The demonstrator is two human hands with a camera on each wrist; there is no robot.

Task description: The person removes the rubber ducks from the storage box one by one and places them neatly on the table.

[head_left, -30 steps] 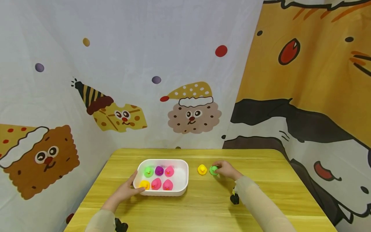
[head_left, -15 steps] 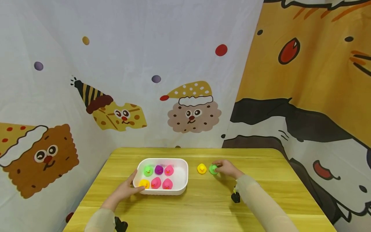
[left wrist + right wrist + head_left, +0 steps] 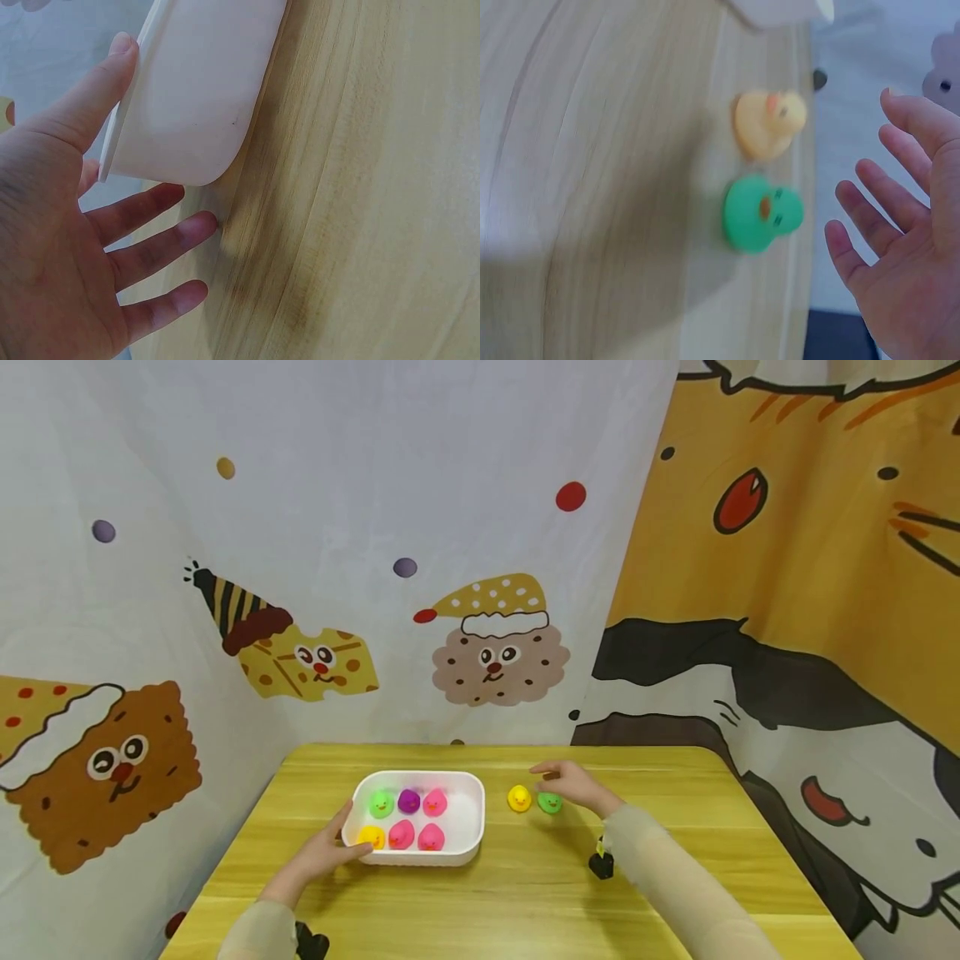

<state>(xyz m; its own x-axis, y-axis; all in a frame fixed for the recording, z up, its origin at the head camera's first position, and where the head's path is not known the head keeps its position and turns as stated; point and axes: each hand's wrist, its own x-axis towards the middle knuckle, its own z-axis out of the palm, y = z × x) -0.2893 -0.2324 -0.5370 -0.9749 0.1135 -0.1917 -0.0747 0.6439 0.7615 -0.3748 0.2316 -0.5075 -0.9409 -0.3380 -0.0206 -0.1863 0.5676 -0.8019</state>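
A white plastic box (image 3: 468,827) stands on the table, holding several rubber ducks, including pink ducks (image 3: 401,835), a purple duck (image 3: 408,801), a green duck (image 3: 381,804) and a yellow duck (image 3: 371,837). My left hand (image 3: 322,856) rests at the box's left end. Its thumb lies on the front rim; the other fingers are spread and fairly straight in the left wrist view. Right of the box, a yellow rubber duck (image 3: 519,798) and a green rubber duck (image 3: 550,802) sit side by side. Above the green one hovers my right hand (image 3: 573,785), holding nothing, its fingers loosely bent.
The wooden table (image 3: 510,893) backs onto a printed curtain (image 3: 337,527), with a second cartoon-patterned curtain (image 3: 675,568) on the right. A small black object (image 3: 601,865) hangs by my right wrist, and another black object (image 3: 311,942) by my left.
My right hand has let go of the green duck on the table and lifted slightly up and to the left. My left hand stays at the box.
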